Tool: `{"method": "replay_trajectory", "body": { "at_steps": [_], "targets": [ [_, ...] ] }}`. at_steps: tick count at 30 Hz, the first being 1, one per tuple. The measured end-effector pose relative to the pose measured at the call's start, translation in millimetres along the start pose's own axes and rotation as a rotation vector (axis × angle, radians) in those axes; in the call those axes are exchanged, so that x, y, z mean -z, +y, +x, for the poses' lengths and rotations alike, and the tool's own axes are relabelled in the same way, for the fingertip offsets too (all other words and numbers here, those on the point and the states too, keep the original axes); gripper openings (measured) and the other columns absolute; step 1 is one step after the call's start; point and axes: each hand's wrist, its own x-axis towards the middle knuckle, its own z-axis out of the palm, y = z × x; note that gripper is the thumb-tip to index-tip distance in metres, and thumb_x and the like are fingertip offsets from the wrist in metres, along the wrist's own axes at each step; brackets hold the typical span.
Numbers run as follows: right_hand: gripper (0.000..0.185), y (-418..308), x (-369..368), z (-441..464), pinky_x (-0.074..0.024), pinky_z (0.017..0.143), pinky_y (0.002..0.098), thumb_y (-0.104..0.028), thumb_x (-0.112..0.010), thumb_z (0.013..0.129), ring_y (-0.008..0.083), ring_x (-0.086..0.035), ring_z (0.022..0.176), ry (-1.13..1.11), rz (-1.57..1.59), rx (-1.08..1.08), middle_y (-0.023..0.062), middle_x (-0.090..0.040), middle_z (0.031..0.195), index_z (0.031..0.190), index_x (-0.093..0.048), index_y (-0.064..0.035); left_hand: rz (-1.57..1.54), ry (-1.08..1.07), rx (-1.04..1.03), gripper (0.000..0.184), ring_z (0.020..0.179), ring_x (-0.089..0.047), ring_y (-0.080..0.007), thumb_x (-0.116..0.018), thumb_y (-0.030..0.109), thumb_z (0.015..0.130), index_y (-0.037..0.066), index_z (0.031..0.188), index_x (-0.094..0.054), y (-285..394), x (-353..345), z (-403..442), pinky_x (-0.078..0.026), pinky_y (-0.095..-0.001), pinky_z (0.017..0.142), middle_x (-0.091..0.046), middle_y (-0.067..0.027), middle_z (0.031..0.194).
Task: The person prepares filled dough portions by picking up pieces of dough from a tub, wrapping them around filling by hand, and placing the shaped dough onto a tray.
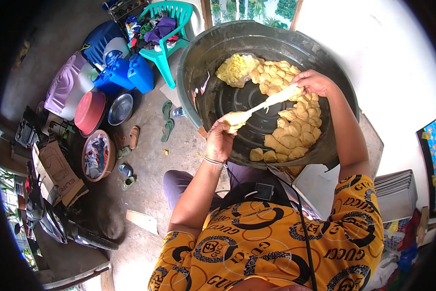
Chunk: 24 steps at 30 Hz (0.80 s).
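A strip of pale yellow dough [275,100] is stretched between my hands over a large black round tub [320,51]. My left hand [219,143] grips the thicker, lower end near the tub's front left rim. At the other end, the fingers of my right hand [316,82] pinch the dough; the strip is thin and ragged in the middle. Below and behind the strip, many rounded dough pieces [295,128] lie close together in a curve along the tub's right side. A clear plastic bag with small yellow chunks [236,69] rests at the tub's far left.
Left of the tub are slippers [167,130], a pink basin of clothes [97,155], blue jugs [140,72] and a green chair [174,58] piled with clothes. A motorcycle [48,213] stands at far left. Stacked grey trays [396,194] are to my right.
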Motion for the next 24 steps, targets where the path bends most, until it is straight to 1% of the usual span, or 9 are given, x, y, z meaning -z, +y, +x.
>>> {"method": "replay_trajectory", "body": {
  "at_steps": [6, 9, 12, 13, 17, 20, 22, 23, 24],
  "targets": [
    [0.017, 5, 13, 3, -0.0468, 0.056, 0.0237, -0.004, -0.059, 0.080, 0.0106, -0.054, 0.067, 0.086, -0.106, -0.012, 0.0071, -0.063, 0.086, 0.095, -0.066, 0.0010, -0.028, 0.070, -0.029, 0.034, 0.084, -0.060, -0.0183, -0.044, 0.001, 0.077, 0.001, 0.108, -0.057, -1, 9, 6, -0.047, -0.0264, 0.066, -0.064, -0.0106, 0.100],
    [0.018, 10, 19, 5, -0.0468, 0.056, 0.0239, -0.005, -0.060, 0.079, 0.0103, -0.054, 0.065, 0.198, -0.263, -0.037, 0.0067, -0.064, 0.086, 0.095, -0.067, 0.0001, -0.001, 0.172, -0.051, 0.033, 0.087, -0.058, -0.0195, -0.048, 0.006, 0.080, 0.002, 0.112, -0.055, -6, 14, 9, -0.045, -0.0286, 0.072, -0.062, -0.0092, 0.102],
    [0.018, 9, 17, 4, -0.0468, 0.056, 0.0240, -0.006, -0.060, 0.079, 0.0105, -0.055, 0.067, 0.174, -0.314, -0.024, 0.0063, -0.064, 0.086, 0.095, -0.067, -0.0002, 0.117, 0.197, -0.003, 0.035, 0.090, -0.057, -0.0238, -0.052, 0.012, 0.083, 0.004, 0.117, -0.053, -10, 8, 6, -0.044, -0.0351, 0.078, -0.060, -0.0085, 0.105],
    [0.019, 7, 14, 3, -0.0470, 0.057, 0.0241, -0.006, -0.060, 0.079, 0.0107, -0.056, 0.069, 0.131, -0.284, 0.008, 0.0062, -0.064, 0.088, 0.096, -0.066, -0.0003, 0.156, 0.202, 0.033, 0.043, 0.098, -0.054, -0.0261, -0.057, 0.016, 0.083, 0.006, 0.124, -0.048, -10, 6, 5, -0.039, -0.0397, 0.086, -0.057, -0.0079, 0.110],
    [0.021, -18, -29, -12, -0.0484, 0.064, 0.0254, -0.007, -0.060, 0.081, 0.0116, -0.058, 0.079, -0.117, -0.069, 0.114, 0.0050, -0.064, 0.092, 0.100, -0.064, -0.0013, 0.371, 0.197, 0.086, 0.055, 0.112, -0.047, -0.0265, -0.060, 0.020, 0.084, 0.008, 0.134, -0.040, -6, -13, -1, -0.029, -0.0420, 0.099, -0.053, -0.0079, 0.118],
    [0.024, -20, -67, -10, -0.0490, 0.070, 0.0268, -0.009, -0.061, 0.083, 0.0123, -0.059, 0.083, -0.416, 0.147, 0.143, 0.0046, -0.063, 0.095, 0.106, -0.062, -0.0013, 0.307, -0.026, 0.086, 0.056, 0.110, -0.050, -0.0273, -0.061, 0.025, 0.086, 0.005, 0.134, -0.039, -2, -19, -2, -0.035, -0.0419, 0.098, -0.054, -0.0109, 0.119],
    [0.024, -19, -93, -9, -0.0488, 0.072, 0.0263, -0.010, -0.059, 0.085, 0.0126, -0.059, 0.084, -0.513, 0.072, 0.135, 0.0043, -0.063, 0.094, 0.107, -0.061, -0.0004, 0.119, -0.244, 0.175, 0.055, 0.107, -0.055, -0.0264, -0.060, 0.028, 0.088, 0.000, 0.131, -0.040, 1, -23, -2, -0.044, -0.0390, 0.093, -0.055, -0.0142, 0.117],
    [0.024, -16, -103, -7, -0.0486, 0.072, 0.0261, -0.012, -0.059, 0.086, 0.0125, -0.058, 0.085, -0.518, 0.020, 0.119, 0.0046, -0.062, 0.095, 0.107, -0.061, -0.0004, -0.001, -0.304, 0.239, 0.045, 0.099, -0.061, -0.0266, -0.059, 0.019, 0.089, -0.004, 0.124, -0.045, 2, -26, -5, -0.052, -0.0350, 0.086, -0.059, -0.0160, 0.112],
    [0.024, -10, -111, -4, -0.0484, 0.072, 0.0260, -0.014, -0.059, 0.087, 0.0123, -0.057, 0.086, -0.522, -0.033, 0.105, 0.0048, -0.062, 0.097, 0.107, -0.061, -0.0004, 0.066, -0.294, 0.229, 0.042, 0.097, -0.062, -0.0261, -0.060, 0.016, 0.088, -0.004, 0.122, -0.047, 1, -25, -5, -0.052, -0.0345, 0.084, -0.059, -0.0157, 0.110]
  ]
}}
